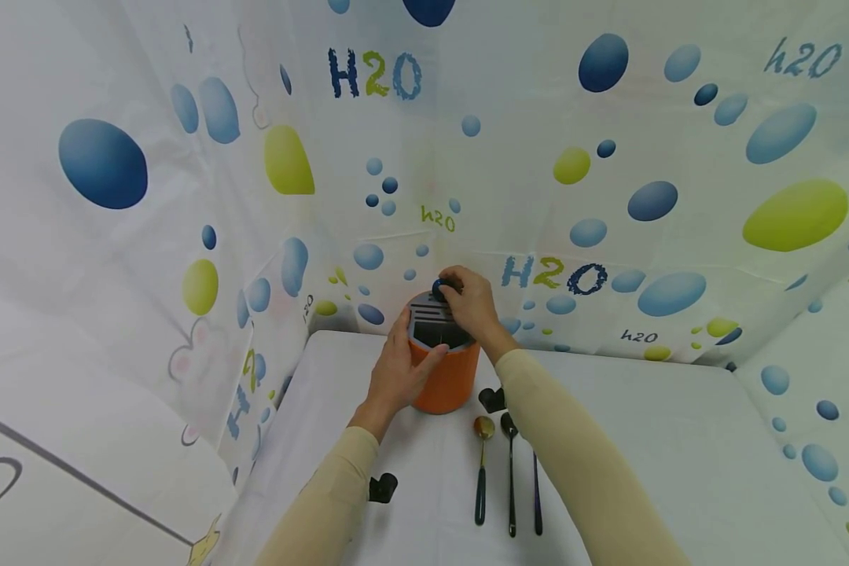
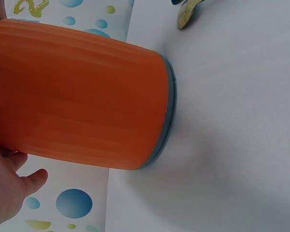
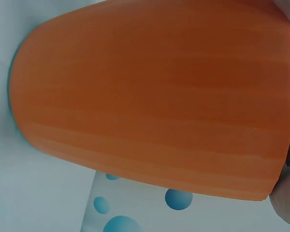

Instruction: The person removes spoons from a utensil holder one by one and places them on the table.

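An orange utensil holder (image 1: 444, 385) with a grey slotted top (image 1: 433, 314) stands upright near the table's back edge. My left hand (image 1: 399, 369) grips its upper left side, thumb across the front near the rim. At the back of the top, my right hand (image 1: 472, 303) pinches a small dark blue rounded piece (image 1: 438, 289); what it belongs to is hidden. The left wrist view has the holder's orange wall (image 2: 82, 96) and grey base rim (image 2: 169, 108), with left fingers (image 2: 35, 182) beside it. That wall (image 3: 150, 96) also fills most of the right wrist view.
On the white table (image 1: 651, 456), in front of the holder, lie a gold spoon (image 1: 483, 429) with a dark handle, a black spoon (image 1: 512, 472) and another dark handle (image 1: 537, 503). Black heart-like pieces (image 1: 384, 488) lie left of them and beside the holder. Patterned sheets surround the table.
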Demonstrator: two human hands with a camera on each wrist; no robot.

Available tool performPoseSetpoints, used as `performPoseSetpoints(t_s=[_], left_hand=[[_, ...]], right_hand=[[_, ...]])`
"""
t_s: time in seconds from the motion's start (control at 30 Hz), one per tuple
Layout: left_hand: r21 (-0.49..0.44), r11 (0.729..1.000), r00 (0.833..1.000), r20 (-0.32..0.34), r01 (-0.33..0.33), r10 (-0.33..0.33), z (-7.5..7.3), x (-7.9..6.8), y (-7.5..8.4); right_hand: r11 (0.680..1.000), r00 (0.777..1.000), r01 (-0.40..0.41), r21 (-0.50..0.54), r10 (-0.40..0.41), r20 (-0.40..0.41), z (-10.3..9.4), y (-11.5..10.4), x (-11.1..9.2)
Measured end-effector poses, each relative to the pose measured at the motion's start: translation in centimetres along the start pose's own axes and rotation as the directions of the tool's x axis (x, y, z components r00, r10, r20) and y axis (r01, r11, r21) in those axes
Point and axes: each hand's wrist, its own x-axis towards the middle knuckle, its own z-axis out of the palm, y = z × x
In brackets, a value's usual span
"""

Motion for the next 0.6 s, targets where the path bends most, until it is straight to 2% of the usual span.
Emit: performPoseSetpoints(t_s=[0.6], left_hand=[[-0.006, 1.000, 1.000, -0.001, -0.020, 0.020, -0.21, -0.20, -0.22]], right_hand=[[0.985, 0.994, -0.109, 0.132, 0.107, 0.018, -0.18, -0.43, -0.21]])
